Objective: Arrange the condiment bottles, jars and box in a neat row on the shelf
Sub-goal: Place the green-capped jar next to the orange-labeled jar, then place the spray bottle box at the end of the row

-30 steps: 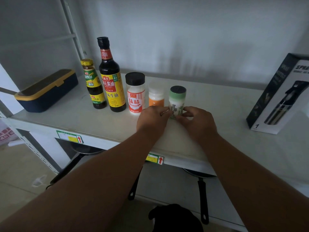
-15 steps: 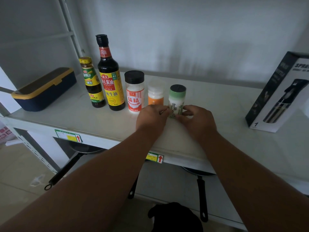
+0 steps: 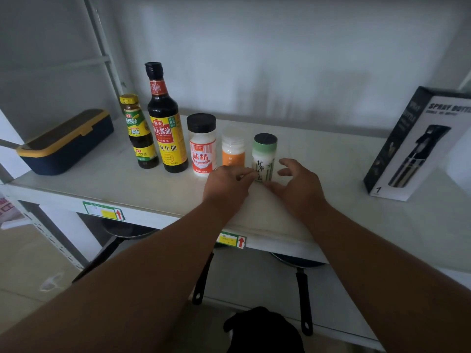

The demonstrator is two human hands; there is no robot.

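Step in hand, as judged: final seating of the green-capped salt jar [image 3: 264, 159] at the right end of the row, then withdrawal of both hands.

Left hand [image 3: 227, 184]: loosely curled, narrow, fingertips at the lower left of the jar's label; whether they touch the jar cannot be told; it holds nothing. Right hand [image 3: 297, 184]: spread wide, fingers clear of the jar's right side, thumb near its base; it holds nothing. The jar stands upright between the 2 hands, on the shelf [image 3: 344, 174].

Procedure: draw each hand straight back toward the shelf edge; avoid any sideways sweep, since the jar looks light and narrow and could tip; check that its front lines up with the jars beyond the left hand; leave an even gap.

Count, left to right:
- 1 navy lidded container [image 3: 65, 143], far left of the left hand; well apart from the row;
- 2 dark sauce bottles: 1 short yellow-capped bottle [image 3: 139, 132], 1 tall soy sauce bottle [image 3: 165, 123]; just beside each other;
- 3 jars: 1 black-capped seasoning jar [image 3: 202, 145], 1 orange-labelled jar [image 3: 233, 151] directly beyond the left hand, 1 green-capped salt jar;
- 1 spray bottle box [image 3: 418, 146], far right of the right hand; well apart from the row, turned at an angle.

Judgement: the box is not yet in line; it is the likely next item.
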